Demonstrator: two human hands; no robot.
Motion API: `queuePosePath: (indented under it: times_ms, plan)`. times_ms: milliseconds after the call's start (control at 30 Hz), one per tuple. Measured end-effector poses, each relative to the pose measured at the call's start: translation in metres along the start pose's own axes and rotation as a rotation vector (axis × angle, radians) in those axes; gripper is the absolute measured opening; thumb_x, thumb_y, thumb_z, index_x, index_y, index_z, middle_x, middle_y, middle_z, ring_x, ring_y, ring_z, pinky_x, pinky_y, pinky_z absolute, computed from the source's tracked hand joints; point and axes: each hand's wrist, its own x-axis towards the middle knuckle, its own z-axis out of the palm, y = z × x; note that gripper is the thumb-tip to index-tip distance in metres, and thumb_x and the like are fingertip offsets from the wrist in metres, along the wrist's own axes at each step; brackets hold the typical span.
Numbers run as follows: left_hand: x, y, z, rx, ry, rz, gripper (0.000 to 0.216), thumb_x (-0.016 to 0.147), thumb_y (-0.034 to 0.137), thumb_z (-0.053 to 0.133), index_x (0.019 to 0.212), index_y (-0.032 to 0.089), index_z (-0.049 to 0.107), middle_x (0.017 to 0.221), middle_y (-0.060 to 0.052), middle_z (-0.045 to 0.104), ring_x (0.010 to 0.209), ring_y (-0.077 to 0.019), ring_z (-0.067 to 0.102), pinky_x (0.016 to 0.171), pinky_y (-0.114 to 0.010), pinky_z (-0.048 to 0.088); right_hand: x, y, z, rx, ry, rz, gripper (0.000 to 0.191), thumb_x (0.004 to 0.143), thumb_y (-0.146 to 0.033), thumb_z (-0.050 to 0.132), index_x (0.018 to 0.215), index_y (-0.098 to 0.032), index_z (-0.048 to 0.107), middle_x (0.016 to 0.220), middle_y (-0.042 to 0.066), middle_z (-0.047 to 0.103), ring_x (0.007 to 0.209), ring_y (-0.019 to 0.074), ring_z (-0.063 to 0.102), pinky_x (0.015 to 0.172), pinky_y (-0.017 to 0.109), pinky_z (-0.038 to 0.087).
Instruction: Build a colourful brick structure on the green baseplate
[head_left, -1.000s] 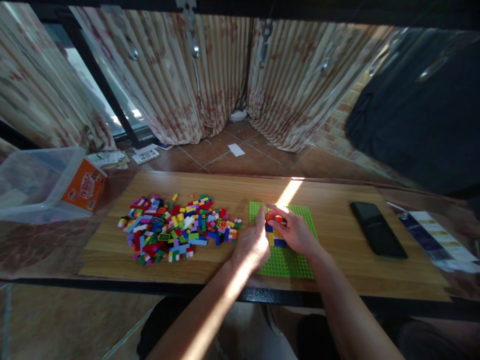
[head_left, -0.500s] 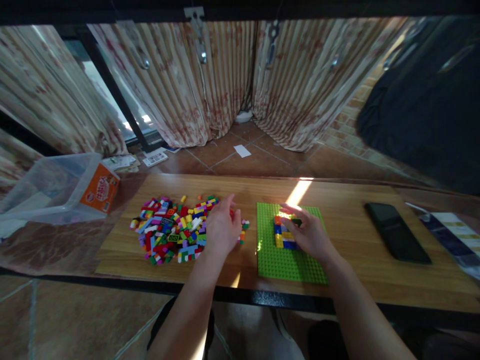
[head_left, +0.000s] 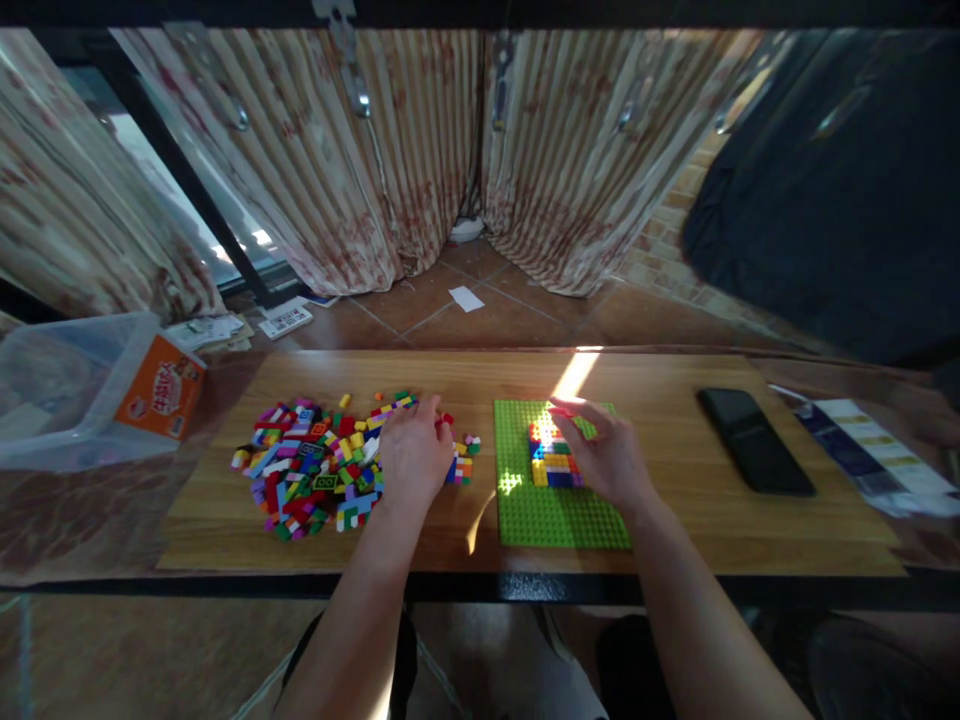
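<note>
My left hand [head_left: 415,455] reaches over the right side of a pile of loose toy bricks [head_left: 311,470], its thumb and index finger apart. A red brick shows beside those fingertips; what lies under the palm is hidden. My right hand [head_left: 609,455] is over the green studded baseplate [head_left: 559,525], thumb and index finger closed on a small red brick [head_left: 561,411]. Below these fingertips, a block of joined bricks [head_left: 553,470] in yellow, blue, red and other colours sits on the baseplate. The hand covers its right part.
A black phone [head_left: 756,440] lies right of the baseplate on the wooden table [head_left: 465,550]. Beyond the table's left end stands a clear plastic bin [head_left: 82,390] with an orange label. Printed packaging [head_left: 874,440] is at the far right. Curtains hang behind, and sunlight streaks the tabletop.
The view has shifted, so most things appear farther left. My right fingertips have lifted to the block's back edge, where a red brick now shows. My left hand stays by the pile.
</note>
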Motion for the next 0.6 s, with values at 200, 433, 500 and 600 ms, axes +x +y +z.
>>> queuePosePath:
  times_ms: [200,433,500,600]
  plan:
    - [-0.008,0.016,0.005,-0.430,-0.004,0.210,0.040,0.090,0.023,0.053,0.129,0.019,0.052,0.100,-0.005,0.069,0.092,-0.0155,0.065,0.085,-0.030,0.051,-0.004,-0.009,0.004,0.212,0.005,0.127,0.028,0.085,-0.040,0.059,0.103,-0.022,0.072,0.088,0.004,0.075,0.075,0.0177,0.068,0.069,0.033,0.056]
    - [-0.023,0.047,0.020,-0.585,-0.029,0.435,0.039,0.091,0.018,0.052,0.130,0.019,0.051,0.105,-0.009,0.068,0.095,-0.0187,0.064,0.087,-0.036,0.053,-0.010,-0.028,0.006,0.292,-0.343,0.113,0.030,0.086,-0.036,0.060,0.109,-0.021,0.071,0.082,0.003,0.072,0.067,0.0142,0.063,0.060,0.027,0.051]
    - [-0.023,0.050,0.023,-0.617,-0.008,0.471,0.038,0.091,0.016,0.051,0.128,0.019,0.053,0.104,-0.009,0.068,0.094,-0.0194,0.064,0.085,-0.037,0.054,-0.011,-0.024,0.004,0.299,-0.345,0.120,0.029,0.086,-0.035,0.060,0.109,-0.021,0.071,0.078,0.002,0.071,0.066,0.0136,0.061,0.060,0.028,0.050]
    - [-0.023,0.051,0.026,-0.665,0.013,0.460,0.039,0.089,0.012,0.050,0.127,0.021,0.053,0.101,-0.007,0.067,0.092,-0.0178,0.064,0.085,-0.036,0.055,-0.012,-0.012,0.002,0.352,-0.290,0.159,0.029,0.084,-0.036,0.062,0.108,-0.022,0.070,0.077,0.002,0.070,0.067,0.0139,0.062,0.061,0.028,0.051]
